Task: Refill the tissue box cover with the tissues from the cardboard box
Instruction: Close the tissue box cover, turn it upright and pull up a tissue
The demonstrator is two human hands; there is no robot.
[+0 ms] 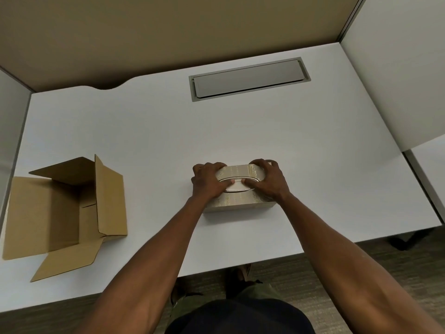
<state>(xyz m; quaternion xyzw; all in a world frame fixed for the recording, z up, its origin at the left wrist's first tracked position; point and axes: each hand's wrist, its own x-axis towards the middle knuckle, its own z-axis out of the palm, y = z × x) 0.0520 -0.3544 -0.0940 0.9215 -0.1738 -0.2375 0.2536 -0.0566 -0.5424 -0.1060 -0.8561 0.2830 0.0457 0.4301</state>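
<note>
A beige, gold-patterned tissue box cover (pixel 237 202) sits on the white desk near its front edge. An oval metal-rimmed slot runs across its top. My left hand (pixel 208 180) grips the cover's left end and my right hand (pixel 268 180) grips its right end. Both thumbs press at the slot, where pale tissue (pixel 237 186) shows inside. The brown cardboard box (pixel 65 213) stands at the desk's left with its flaps spread open. What I can see of its inside holds nothing.
A grey cable hatch (pixel 249 79) is set into the white desk (pixel 313 177) at the back. Partition walls close the desk at the back and both sides. The front edge runs close below the cover.
</note>
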